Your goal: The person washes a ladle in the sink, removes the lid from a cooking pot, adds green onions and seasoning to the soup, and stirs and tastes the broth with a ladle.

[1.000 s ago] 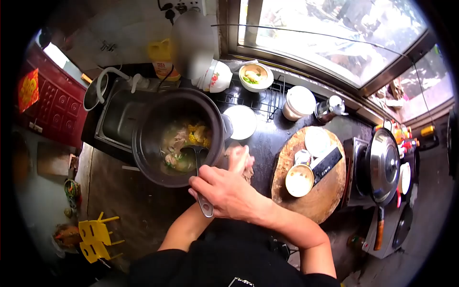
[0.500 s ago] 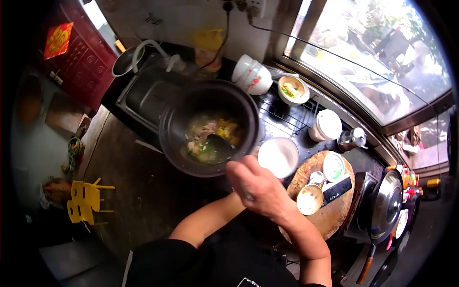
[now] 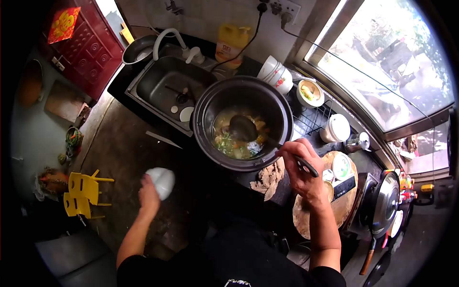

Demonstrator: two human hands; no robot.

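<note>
In the head view, my right hand (image 3: 302, 168) is closed around the dark handle of a ladle (image 3: 244, 129). The ladle's round head is inside a large dark pot (image 3: 201, 138), over a soup of greens, yellow pieces and meat. Out to the left, away from the counter, my left hand (image 3: 149, 195) grips the side of a white bowl (image 3: 162, 182), which looks tilted; I cannot see what is inside it. Some of the left fingers are hidden or blurred.
A sink (image 3: 158, 81) with small items adjoins the pot. A brown crumpled cloth (image 3: 268, 179) lies in front. Stacked bowls (image 3: 276, 74), a bowl of food (image 3: 310, 93) and a round chopping board (image 3: 306, 215) carrying a phone (image 3: 344, 186) stand rightward. Yellow chairs (image 3: 82, 187) stand at left.
The white bowl has moved from the pot's right side far to the left, along with my left hand. My crossed arms have separated. My right hand has shifted right, ladle still in the pot.
</note>
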